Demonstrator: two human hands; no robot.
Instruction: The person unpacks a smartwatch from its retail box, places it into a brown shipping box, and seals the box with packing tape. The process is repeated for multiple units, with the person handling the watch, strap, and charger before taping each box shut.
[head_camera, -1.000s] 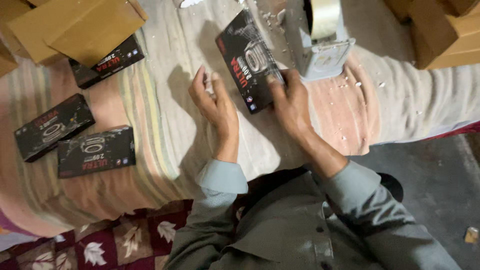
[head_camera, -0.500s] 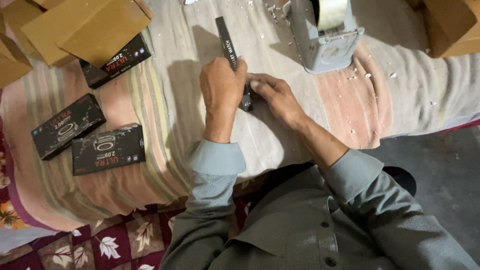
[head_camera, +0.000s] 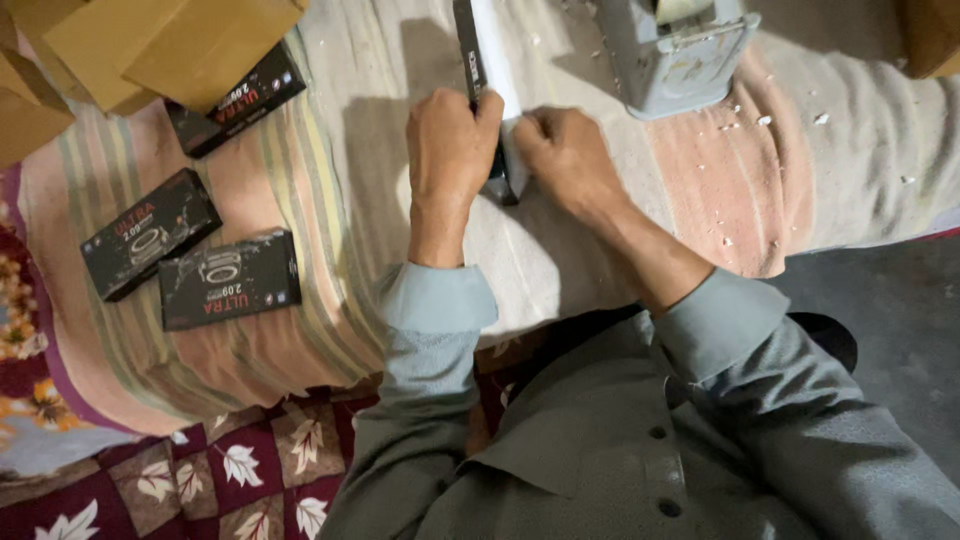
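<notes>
Since 0.5 s ago black box (head_camera: 478, 70) turned more edge-on, white side shown; clamped by left hand (head_camera: 450, 150) and right hand (head_camera: 565, 150) fingers at 12 o'clock; grey tape dispenser (head_camera: 670, 60) at 1.

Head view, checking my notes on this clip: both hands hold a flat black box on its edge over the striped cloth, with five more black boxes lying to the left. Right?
Not quite: the head view shows three black boxes lying to the left, not five. The left hand and right hand do hold the flat black box on edge over the striped cloth.

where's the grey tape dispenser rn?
Head view, top edge right of centre: the grey tape dispenser sits on the striped cloth, just beyond the right hand and right of the upended black box both hands hold.
</notes>
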